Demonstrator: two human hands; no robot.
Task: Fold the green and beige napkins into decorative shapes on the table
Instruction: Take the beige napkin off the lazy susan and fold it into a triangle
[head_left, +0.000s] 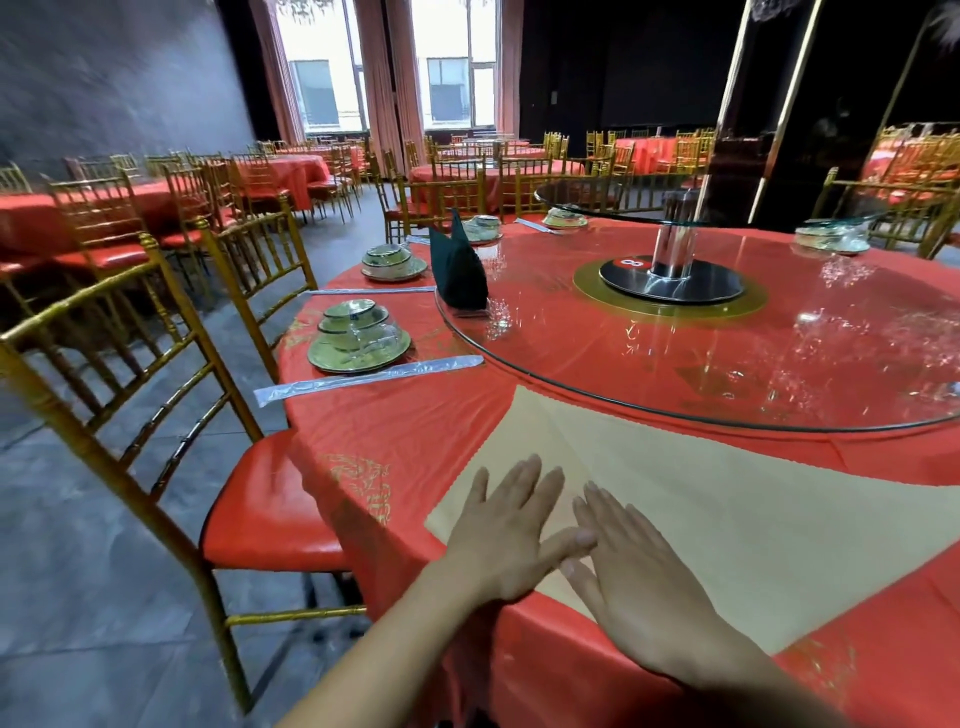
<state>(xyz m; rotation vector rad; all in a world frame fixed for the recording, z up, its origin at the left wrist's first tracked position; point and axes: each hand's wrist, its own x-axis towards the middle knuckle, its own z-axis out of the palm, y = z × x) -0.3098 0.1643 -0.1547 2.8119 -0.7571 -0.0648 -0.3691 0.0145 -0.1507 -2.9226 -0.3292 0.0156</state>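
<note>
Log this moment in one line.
beige napkin: spread flat | left hand: flat, pressing it | right hand: flat, pressing it | green napkin: folded, upright by glass turntable rim

A red tablecloth (415, 431) with gold motifs is seen spread over a round banquet worktop. It is topped by a glass turntable (524, 376), from whose centre a chrome pedestal (672, 249) carries a second, higher glass disc (597, 200). Place settings of stacked green-rimmed dishes (358, 335) are laid along the left edge. Beside the nearest lies a long clear sleeve (363, 375), thought to hold chopsticks. A gold chair (270, 509) with a red seat is drawn up at the left. Behind, more red-clothed tables (291, 171) are ranged before two bright windows (452, 67) hung with pink curtains (382, 78).
</note>
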